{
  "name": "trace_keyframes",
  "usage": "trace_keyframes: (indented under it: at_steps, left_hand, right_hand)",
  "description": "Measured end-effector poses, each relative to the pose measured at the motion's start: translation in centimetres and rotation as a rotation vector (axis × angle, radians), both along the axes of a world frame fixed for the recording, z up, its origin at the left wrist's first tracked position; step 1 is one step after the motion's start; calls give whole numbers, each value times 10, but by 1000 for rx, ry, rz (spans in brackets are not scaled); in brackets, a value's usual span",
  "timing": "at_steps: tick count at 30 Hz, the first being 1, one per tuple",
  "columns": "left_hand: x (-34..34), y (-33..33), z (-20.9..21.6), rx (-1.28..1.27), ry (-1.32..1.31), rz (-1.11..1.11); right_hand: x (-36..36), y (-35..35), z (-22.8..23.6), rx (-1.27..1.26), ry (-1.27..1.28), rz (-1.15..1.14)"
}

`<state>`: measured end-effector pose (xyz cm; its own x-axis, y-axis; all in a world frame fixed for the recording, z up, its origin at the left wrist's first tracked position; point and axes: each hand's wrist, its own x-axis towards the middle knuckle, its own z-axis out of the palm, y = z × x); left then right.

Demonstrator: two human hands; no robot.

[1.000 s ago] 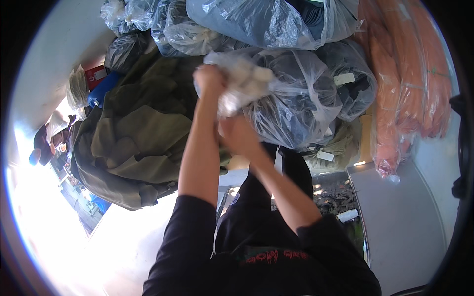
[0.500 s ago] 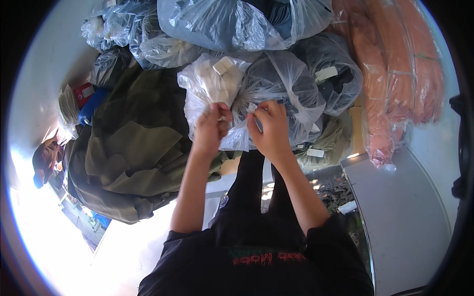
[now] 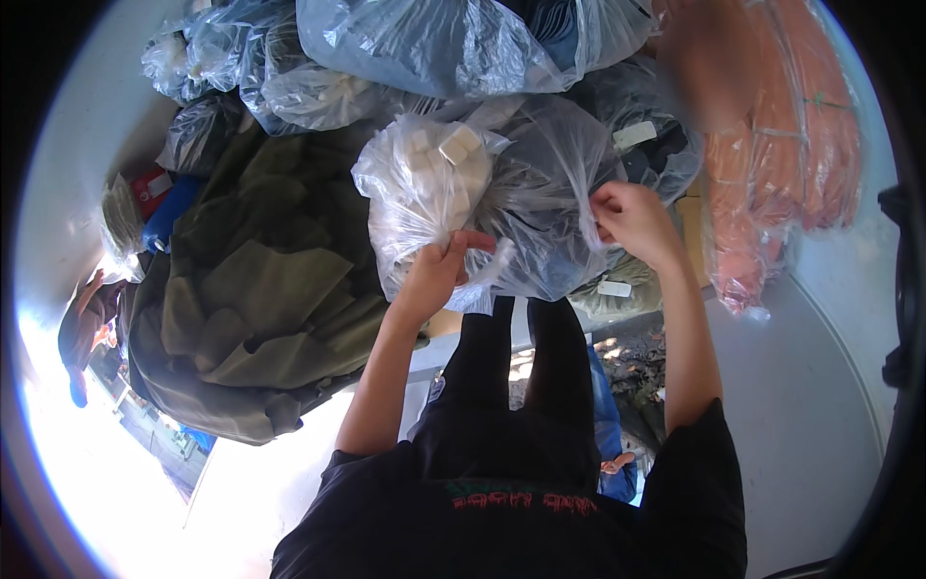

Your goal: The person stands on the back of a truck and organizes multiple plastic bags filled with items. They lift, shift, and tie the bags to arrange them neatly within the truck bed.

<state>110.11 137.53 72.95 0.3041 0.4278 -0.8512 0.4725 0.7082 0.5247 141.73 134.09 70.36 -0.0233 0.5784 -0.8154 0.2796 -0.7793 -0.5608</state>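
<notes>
My left hand (image 3: pixel 436 277) is closed on the gathered neck of a clear plastic bag (image 3: pixel 395 188) with cream-coloured blocks (image 3: pixel 461 145) inside. A loose twist of its plastic sticks out beside my fingers. Right up against it lies another clear plastic bag (image 3: pixel 540 212), with dark contents that I cannot make out. My right hand (image 3: pixel 632 220) pinches the right side of this second bag, and the film is drawn up in folds toward my fingertips. Both bags rest on the load in front of my legs.
A heap of dark green sheet material (image 3: pixel 260 280) lies to the left. Large bags of dark items (image 3: pixel 434 48) stand behind, and wrapped orange bundles (image 3: pixel 772 145) at the right. A person in blue (image 3: pixel 608 405) shows below right, another person (image 3: pixel 82 328) far left.
My right hand has moved right, from the middle to the dark bag's right side. My left hand has shifted slightly down and right with the bag neck. A person in blue has come into view below.
</notes>
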Motion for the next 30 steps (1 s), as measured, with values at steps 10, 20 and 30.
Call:
trace_keyframes:
  at_steps: [10, 20, 30]
  left_hand:
    - [36, -35, -24, 94, 149, 488]
    - [99, -24, -72, 476, 402, 638]
    - [-10, 13, 13, 991, 258, -877]
  right_hand:
    - [-40, 10, -29, -142, 629, 162]
    - [-54, 23, -35, -241, 654, 268]
    - [-69, 16, 7, 280, -227, 807]
